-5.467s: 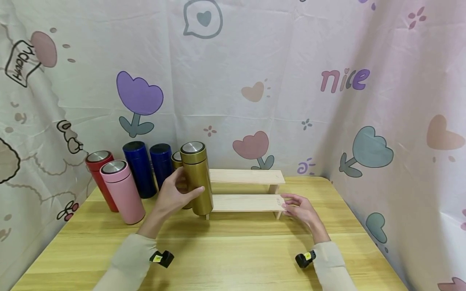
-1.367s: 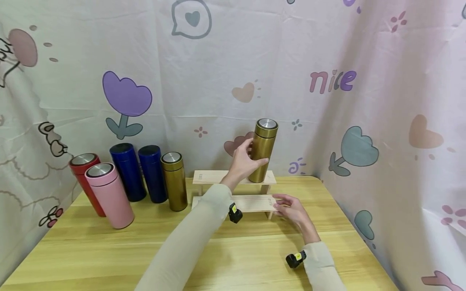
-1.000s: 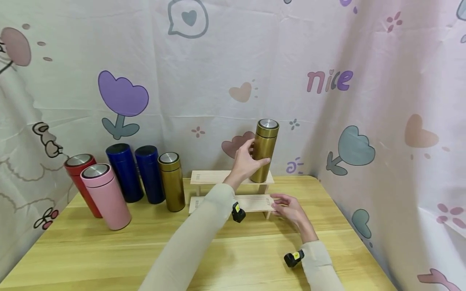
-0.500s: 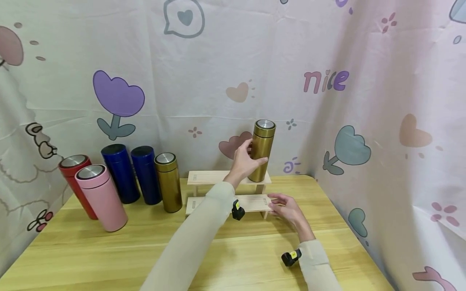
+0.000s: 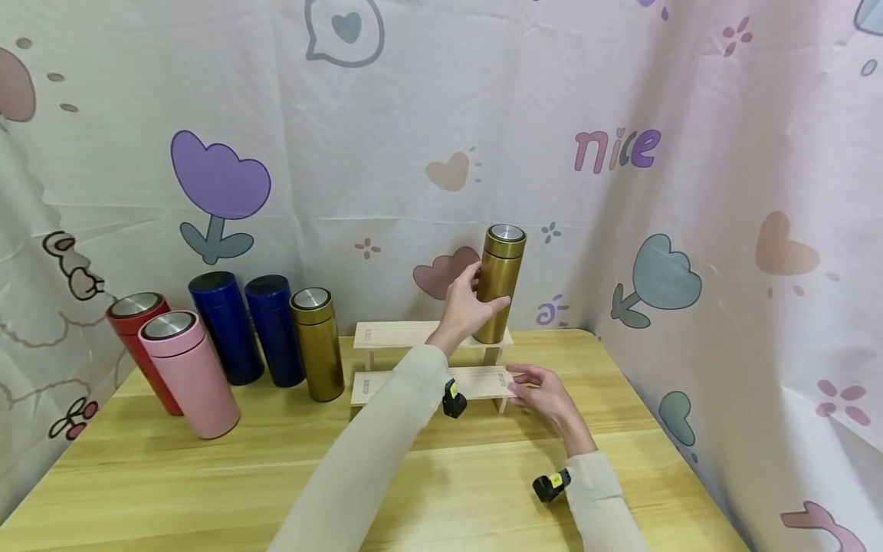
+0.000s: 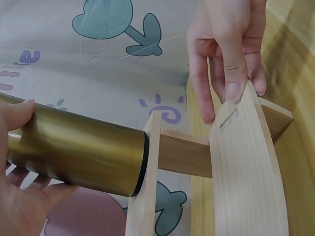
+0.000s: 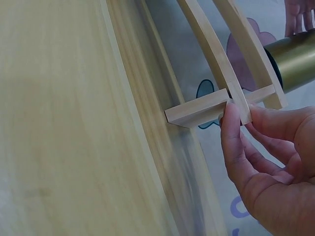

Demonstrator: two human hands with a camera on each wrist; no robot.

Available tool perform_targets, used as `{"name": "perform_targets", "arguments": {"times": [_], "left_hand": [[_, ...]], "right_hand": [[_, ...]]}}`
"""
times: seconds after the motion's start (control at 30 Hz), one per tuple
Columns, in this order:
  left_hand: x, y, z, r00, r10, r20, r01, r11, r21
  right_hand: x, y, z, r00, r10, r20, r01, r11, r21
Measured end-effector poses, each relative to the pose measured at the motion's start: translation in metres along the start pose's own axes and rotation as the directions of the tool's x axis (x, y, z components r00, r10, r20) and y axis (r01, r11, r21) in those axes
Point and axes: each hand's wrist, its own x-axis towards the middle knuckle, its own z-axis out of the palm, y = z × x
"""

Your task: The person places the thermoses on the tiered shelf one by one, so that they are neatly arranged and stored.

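A gold thermos with a silver-topped lid stands on the right end of the upper board of a two-step wooden rack. My left hand grips its body from the left, thumb in front; in the left wrist view the base of the thermos meets the board's surface. My right hand pinches the right end of the lower board between thumb and fingers. That pinch also shows in the right wrist view, where the right hand holds the board's edge.
On the table's left stand a second gold thermos, two blue thermoses, a pink thermos and a red thermos. Behind the wooden table hangs a patterned curtain.
Since the oldest frame, my left hand has carried the gold thermos from the rack's left side onto the upper board's right end. Over the last second the hands hardly move; the view shifts slightly.
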Motion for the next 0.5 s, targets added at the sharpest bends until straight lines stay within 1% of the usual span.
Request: {"name": "perform_targets", "arguments": {"times": [0.17,0.5], "left_hand": [[-0.0004,-0.0007,0.0006,1.0,0.003,0.009,-0.003,1.0,0.002],[-0.0008,-0.0012,0.001,1.0,0.013,0.024,-0.015,0.997,0.073]], "right_hand": [[0.0012,0.0005,0.0001,1.0,0.004,-0.002,-0.004,1.0,0.005],[0.0013,0.0011,-0.0002,1.0,0.001,-0.007,-0.001,1.0,0.006]]}}
